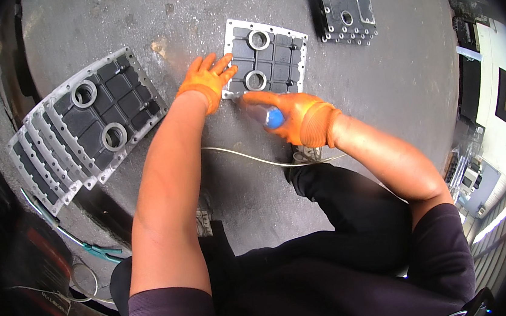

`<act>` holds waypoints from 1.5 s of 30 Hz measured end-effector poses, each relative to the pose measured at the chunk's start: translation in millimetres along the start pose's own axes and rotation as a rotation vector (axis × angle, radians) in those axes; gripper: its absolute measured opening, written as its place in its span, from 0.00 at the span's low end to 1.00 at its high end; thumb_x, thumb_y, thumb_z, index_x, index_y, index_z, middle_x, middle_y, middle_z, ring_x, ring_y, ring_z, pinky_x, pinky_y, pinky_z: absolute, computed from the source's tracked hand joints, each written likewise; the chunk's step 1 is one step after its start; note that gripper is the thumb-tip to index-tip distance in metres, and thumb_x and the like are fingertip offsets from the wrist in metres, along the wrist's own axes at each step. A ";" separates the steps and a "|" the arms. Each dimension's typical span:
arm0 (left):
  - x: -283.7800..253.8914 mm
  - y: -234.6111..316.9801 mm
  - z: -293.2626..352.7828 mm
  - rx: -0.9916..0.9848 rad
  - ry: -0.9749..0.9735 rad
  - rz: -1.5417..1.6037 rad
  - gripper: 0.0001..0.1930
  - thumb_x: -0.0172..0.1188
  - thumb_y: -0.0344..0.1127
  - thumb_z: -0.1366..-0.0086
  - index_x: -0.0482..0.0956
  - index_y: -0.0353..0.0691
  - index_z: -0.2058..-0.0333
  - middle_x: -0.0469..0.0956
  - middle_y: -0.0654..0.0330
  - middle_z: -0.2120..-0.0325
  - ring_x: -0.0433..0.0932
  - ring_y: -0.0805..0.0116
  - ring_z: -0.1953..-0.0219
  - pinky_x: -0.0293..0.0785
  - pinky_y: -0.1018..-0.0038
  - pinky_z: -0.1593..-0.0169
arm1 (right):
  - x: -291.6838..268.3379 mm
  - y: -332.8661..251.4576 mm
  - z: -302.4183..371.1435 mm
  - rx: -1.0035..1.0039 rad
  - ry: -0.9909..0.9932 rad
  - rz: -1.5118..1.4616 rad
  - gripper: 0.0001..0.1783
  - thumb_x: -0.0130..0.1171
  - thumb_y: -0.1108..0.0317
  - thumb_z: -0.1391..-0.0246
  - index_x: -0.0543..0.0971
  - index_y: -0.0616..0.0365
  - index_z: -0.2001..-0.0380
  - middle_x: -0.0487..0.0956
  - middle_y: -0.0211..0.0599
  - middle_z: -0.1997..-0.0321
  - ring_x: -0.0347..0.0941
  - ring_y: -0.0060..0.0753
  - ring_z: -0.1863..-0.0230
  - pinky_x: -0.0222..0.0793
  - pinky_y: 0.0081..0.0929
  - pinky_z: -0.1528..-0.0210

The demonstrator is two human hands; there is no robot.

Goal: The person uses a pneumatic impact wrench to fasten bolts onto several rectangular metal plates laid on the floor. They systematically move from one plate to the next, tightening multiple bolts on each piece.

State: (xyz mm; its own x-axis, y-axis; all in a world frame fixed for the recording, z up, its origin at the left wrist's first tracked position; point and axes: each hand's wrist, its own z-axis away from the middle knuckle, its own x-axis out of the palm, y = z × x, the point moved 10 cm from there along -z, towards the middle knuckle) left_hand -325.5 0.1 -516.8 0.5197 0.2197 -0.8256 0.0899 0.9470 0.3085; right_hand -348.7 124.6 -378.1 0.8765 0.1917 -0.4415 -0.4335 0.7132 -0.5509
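A flat metal cover plate (272,58) with a pale rim, dark ribbed inside and two ring-shaped bosses lies on the grey work surface. My left hand (206,82), in an orange glove, rests its spread fingers against the plate's left edge. At the plate's near edge, my gloved right hand (298,117) is closed round a hand tool with a blue end (274,118). Motion blurs the tool's front, so its exact kind cannot be made out. A thin pale hose (247,155) curves just below that hand.
Several similar cover plates (108,105) lie overlapped in a row at the left. A darker stack of covers (345,6) stands at the far right. Along the left edge lies a teal-handled tool (100,250). My knee (341,192) is close below the right hand.
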 end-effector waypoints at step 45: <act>47.4 117.5 -127.1 -0.463 0.223 0.103 0.27 0.51 0.54 0.18 0.73 0.53 0.27 0.72 0.62 0.26 0.67 0.60 0.22 0.60 0.57 0.21 | -53.1 33.2 -45.7 0.068 0.074 -0.458 0.36 0.75 0.52 0.34 0.76 0.40 0.25 0.89 0.39 0.45 0.83 0.27 0.48 0.79 0.29 0.41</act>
State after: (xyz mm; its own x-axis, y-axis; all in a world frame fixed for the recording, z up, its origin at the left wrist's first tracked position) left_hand -398.3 151.6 -579.7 0.3081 0.3141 -0.8980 -0.3635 0.9112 0.1940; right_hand -419.2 107.3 -405.3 0.9561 -0.2001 -0.2142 0.0118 0.7564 -0.6540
